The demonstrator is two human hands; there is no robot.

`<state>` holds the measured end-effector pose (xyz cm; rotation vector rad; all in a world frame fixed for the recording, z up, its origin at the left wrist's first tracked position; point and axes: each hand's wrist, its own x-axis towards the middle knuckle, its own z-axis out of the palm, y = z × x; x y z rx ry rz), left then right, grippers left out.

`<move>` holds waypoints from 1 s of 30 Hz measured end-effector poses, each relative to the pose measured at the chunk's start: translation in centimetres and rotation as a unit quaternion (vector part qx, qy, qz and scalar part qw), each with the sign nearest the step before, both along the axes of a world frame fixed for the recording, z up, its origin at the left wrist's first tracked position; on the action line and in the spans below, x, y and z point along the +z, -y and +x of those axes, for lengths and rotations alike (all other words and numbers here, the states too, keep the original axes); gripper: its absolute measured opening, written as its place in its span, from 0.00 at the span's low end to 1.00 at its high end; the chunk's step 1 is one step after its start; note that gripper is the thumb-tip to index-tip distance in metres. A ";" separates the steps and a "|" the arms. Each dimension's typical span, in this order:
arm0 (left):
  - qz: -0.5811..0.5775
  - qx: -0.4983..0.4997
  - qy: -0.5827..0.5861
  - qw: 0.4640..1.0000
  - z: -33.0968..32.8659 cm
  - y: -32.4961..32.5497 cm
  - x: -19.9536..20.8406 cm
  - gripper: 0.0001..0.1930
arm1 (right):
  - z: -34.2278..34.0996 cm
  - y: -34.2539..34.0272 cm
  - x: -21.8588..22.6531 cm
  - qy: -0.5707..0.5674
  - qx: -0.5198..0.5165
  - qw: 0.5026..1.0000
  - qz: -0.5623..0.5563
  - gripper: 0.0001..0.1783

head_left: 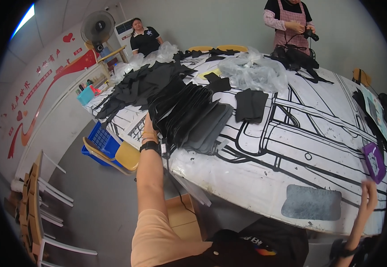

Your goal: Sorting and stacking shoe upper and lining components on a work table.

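My left arm reaches forward to a tall, leaning stack of black fabric pieces (184, 111). At its left side my left hand (149, 127) touches it, with the fingers hidden behind the pieces. The stack's near right pieces look dark grey and have rounded corners. At the far right, my right hand (369, 196) is raised over the table edge with its fingers apart and nothing visible in them. Just beyond it lies a purple packet (374, 163). A single dark grey piece with a wavy outline (311, 202) lies flat near the front edge.
Black cut pieces (144, 86) spread behind the stack, and a smaller dark pile (251, 106) lies to its right. Clear plastic bags (253, 71) sit farther back. Two people are across the table. A yellow chair (125, 155) and blue crate (102, 142) stand at left.
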<state>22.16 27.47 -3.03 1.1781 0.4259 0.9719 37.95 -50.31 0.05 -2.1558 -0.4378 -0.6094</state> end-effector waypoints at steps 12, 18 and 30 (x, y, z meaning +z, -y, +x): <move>0.421 0.079 -0.185 0.884 -1.1 -5.4 -5.2 0.33 | 2.4 -42.5 6.3 0.017 0.577 0.815 -0.053 0.21; 0.457 0.113 -0.379 0.797 -1.7 -1.1 -1.3 0.35 | 2.1 -48.9 2.4 0.011 0.531 0.845 -0.062 0.21; 0.353 0.174 -0.362 0.845 -1.9 -3.8 -6.9 0.44 | 3.9 -45.8 -2.0 0.080 0.540 0.823 -0.155 0.19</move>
